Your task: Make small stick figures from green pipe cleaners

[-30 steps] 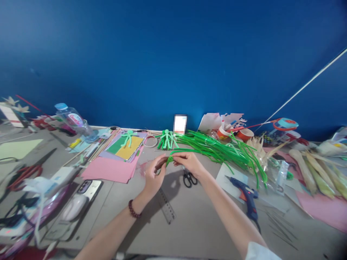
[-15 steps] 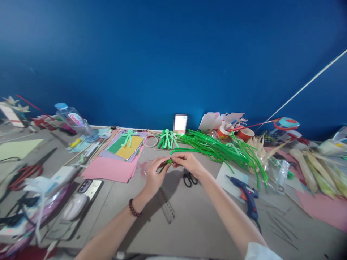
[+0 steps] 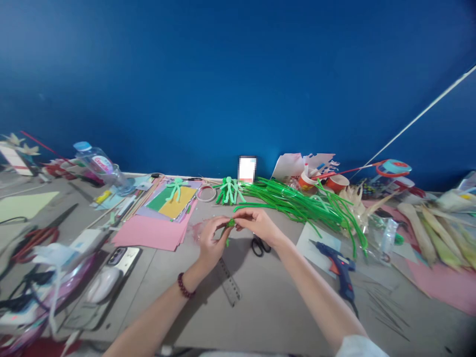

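Blue wall [image 3: 223, 89], plain, behind the fingers; grey table [image 3: 282, 312] below them. We record first the item in hand: one small green piece [image 3: 231, 222], held above the table where our two sets of fingertips meet. Left hand [image 3: 213, 238]: thumb and forefinger clamped on the piece, a short green end showing just below them; beaded bracelet [image 3: 185, 286] at the wrist. Right hand [image 3: 260, 225]: thumb and forefinger pinched on the same piece from the other side; its exact shape we cannot tell, the fingers covering much of it.

Beneath the right fingers we list black scissors [image 3: 256, 248], partly hidden; nearer to us than the left fingers, a clear ruler [image 3: 229, 285]. Just beyond the fingertips, a cluster of pale green figures [image 3: 229, 191]; beyond and to the right, a heap of long green stems [image 3: 293, 201].

Left of the fingers: white ring [image 3: 206, 194], pink paper [image 3: 148, 233], a single pale green figure [image 3: 176, 188] on coloured sheets; farther off, a phone [image 3: 130, 258] and a bottle [image 3: 98, 161]. Right of the fingers: blue glue gun [image 3: 344, 275]; well apart, dry husks [image 3: 422, 230].
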The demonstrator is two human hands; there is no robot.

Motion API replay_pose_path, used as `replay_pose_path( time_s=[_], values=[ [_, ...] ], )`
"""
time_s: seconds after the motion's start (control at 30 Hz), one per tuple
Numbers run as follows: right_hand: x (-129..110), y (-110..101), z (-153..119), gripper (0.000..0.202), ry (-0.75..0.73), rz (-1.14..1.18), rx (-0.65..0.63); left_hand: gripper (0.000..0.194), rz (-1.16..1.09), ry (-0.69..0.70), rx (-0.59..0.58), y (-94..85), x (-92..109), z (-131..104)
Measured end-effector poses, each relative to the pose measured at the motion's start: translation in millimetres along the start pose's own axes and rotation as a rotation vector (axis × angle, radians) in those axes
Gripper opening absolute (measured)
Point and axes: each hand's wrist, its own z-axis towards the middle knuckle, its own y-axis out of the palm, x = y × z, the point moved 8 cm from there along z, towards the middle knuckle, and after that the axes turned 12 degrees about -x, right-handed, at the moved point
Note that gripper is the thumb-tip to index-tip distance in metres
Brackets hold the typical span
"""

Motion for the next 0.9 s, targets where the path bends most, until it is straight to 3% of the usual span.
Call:
replay_pose_path(
  time_s=[0.2,0.4,0.6,0.9],
  values=[
    [-2.3,4.4,-0.3,0.025,-0.043,-0.081,0.011,0.014,0.177,0.166,0.028,-4.7,19.0,2.3],
    [-0.6,4.6,1.4,0.029,-0.041,-0.069,0.006,0.013,0.237,0.248,0.040,-6.2,27.6,3.9],
    [-2.6,4.9,-0.2,0.026,-0.064,-0.215,0.036,0.013,0.260,0.248,0.020,-4.1,28.3,3.7],
    [-0.9,5.9,1.0,0.023,-0.049,-0.078,-0.013,0.015,0.250,0.225,0.035,-5.4,25.9,2.1]
  ],
)
